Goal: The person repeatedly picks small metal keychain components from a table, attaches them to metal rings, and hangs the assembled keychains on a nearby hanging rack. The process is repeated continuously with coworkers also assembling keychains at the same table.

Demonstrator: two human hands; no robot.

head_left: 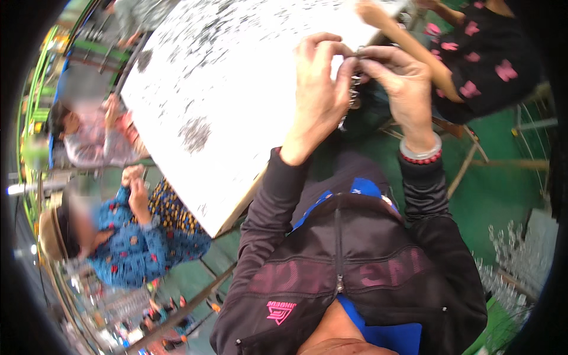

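Note:
My left hand (321,86) and my right hand (403,83) meet over the near right edge of a white table. Thumbs and fingertips of both are pinched close together. From between them hangs a short chain (354,94) of small shiny metal links or pieces. The exact part held at the fingertips is too small to make out. A pale bangle (436,145) and a string of red beads (423,158) circle my right wrist.
Many small dark pieces lie scattered on the white table (254,106), with a dense pile (195,134) on its left. People sit along its left side. A co-worker's forearm (408,44) reaches in at the right. Clear glass-like pieces (512,254) stand at lower right.

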